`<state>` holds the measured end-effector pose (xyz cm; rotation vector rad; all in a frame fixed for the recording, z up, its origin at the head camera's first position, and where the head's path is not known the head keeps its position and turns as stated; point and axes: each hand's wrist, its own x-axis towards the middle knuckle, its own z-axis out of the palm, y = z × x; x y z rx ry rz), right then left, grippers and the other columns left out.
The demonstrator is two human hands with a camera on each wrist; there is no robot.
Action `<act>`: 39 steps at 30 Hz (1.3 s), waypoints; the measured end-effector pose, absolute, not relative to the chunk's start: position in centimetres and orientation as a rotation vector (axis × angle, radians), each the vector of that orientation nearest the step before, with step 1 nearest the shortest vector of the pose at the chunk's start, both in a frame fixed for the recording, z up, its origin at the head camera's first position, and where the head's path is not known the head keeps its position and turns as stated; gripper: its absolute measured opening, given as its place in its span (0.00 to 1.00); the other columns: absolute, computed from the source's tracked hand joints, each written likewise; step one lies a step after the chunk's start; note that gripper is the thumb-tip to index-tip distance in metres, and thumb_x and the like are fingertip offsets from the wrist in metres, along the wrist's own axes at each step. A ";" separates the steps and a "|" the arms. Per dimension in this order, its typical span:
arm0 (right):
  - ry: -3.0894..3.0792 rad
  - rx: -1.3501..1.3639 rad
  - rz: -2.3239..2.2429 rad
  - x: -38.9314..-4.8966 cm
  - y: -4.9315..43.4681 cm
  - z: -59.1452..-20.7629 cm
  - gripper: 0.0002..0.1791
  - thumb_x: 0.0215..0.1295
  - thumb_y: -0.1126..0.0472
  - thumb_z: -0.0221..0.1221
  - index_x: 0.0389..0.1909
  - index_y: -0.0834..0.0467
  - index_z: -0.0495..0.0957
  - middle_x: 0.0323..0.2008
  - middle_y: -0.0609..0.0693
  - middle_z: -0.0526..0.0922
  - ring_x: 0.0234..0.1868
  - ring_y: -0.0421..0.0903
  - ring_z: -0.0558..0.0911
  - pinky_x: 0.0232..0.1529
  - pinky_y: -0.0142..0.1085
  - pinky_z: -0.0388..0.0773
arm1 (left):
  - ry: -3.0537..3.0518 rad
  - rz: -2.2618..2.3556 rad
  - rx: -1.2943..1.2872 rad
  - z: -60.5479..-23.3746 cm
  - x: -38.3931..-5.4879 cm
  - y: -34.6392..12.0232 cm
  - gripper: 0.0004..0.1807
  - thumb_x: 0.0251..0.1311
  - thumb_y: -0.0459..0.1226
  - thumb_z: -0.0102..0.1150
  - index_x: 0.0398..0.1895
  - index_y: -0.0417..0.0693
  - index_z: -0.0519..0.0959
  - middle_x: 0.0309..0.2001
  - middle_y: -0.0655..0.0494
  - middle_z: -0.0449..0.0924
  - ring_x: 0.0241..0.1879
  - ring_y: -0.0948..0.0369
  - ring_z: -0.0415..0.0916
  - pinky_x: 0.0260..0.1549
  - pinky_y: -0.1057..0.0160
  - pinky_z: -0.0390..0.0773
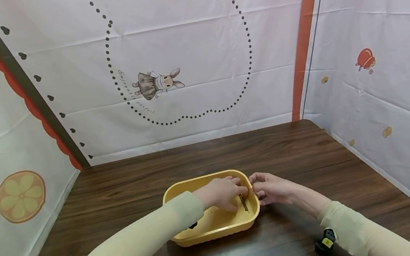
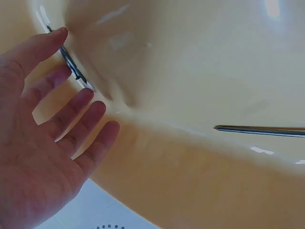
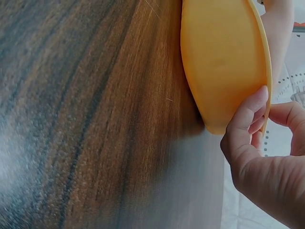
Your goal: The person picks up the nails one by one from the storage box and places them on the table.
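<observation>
A yellow oblong plastic basin [image 1: 217, 233] stands on the table. My left hand [image 1: 223, 193] reaches down inside it near the right end. In the left wrist view, the left hand's fingers are spread and slightly bent beside a slim dark metal piece [image 2: 74, 66] at the basin's curved edge; no grip on it shows. Another slim, pointed metal piece [image 2: 262, 130] lies farther along the basin floor, its far end cut off by the frame. At the basin's right end, my right hand [image 1: 274, 188] pinches the rim, with fingers on both sides of it in the right wrist view.
The dark wood-grain table [image 1: 127, 175] extends around the basin. Printed white cloth [image 1: 196, 53] hangs behind the table and along both sides. A small black device [image 1: 325, 243] is strapped at the right sleeve.
</observation>
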<state>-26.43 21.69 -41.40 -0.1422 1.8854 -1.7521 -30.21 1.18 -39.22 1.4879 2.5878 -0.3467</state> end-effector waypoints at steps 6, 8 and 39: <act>1.876 -0.141 -1.757 -26.5 21.7 -41.5 0.20 0.64 0.66 0.50 0.56 0.62 0.60 0.47 0.55 0.75 0.36 0.40 0.79 0.35 0.31 0.82 | 2.600 -0.331 1.519 -39.4 -30.2 1.1 0.19 0.56 0.46 0.68 0.51 0.67 0.76 0.51 0.60 0.74 0.49 0.62 0.69 0.34 0.69 0.74; 1.875 -0.141 -1.757 -26.5 21.7 -41.5 0.20 0.64 0.66 0.50 0.56 0.62 0.60 0.47 0.55 0.76 0.36 0.39 0.79 0.35 0.31 0.82 | 2.603 -0.338 1.539 -39.4 -30.2 1.1 0.19 0.57 0.46 0.68 0.51 0.66 0.77 0.51 0.60 0.75 0.50 0.62 0.70 0.36 0.69 0.75; 1.837 -0.192 -1.762 -26.3 21.8 -41.4 0.18 0.66 0.65 0.49 0.55 0.61 0.59 0.43 0.52 0.76 0.36 0.40 0.79 0.35 0.30 0.81 | 2.620 -0.711 1.914 -40.9 -29.5 0.9 0.10 0.69 0.52 0.53 0.50 0.74 0.79 0.45 0.68 0.79 0.44 0.65 0.70 0.33 0.69 0.68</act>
